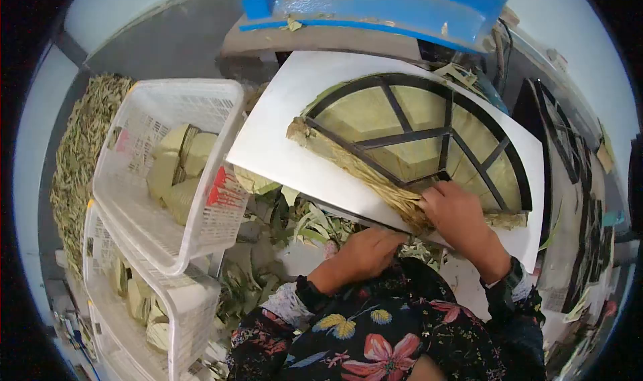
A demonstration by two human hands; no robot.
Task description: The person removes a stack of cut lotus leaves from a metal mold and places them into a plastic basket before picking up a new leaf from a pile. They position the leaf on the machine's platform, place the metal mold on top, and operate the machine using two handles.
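A black metal frame shaped like a half-round fan with inner bars (415,138) lies on a stack of flat yellow-green leaves (382,110). Under them is a white board (268,136). Rough leaf ends (362,180) stick out along the frame's straight near side. My right hand (459,213) is closed at that edge, its fingers pressed on the leaf ends by the frame's lower corner. Close to the board's near edge, my left hand (365,252) has its fingers curled together; whatever they grip, if anything, is hidden.
At left, a white plastic basket (171,86) holds bundles of cut leaves (181,170), with more baskets below it. A heap of dried leaves (84,167) lies beyond. Loose leaf scraps (321,223) lie below the board. Blue machinery (388,6) stands behind; black frames (559,136) are at right.
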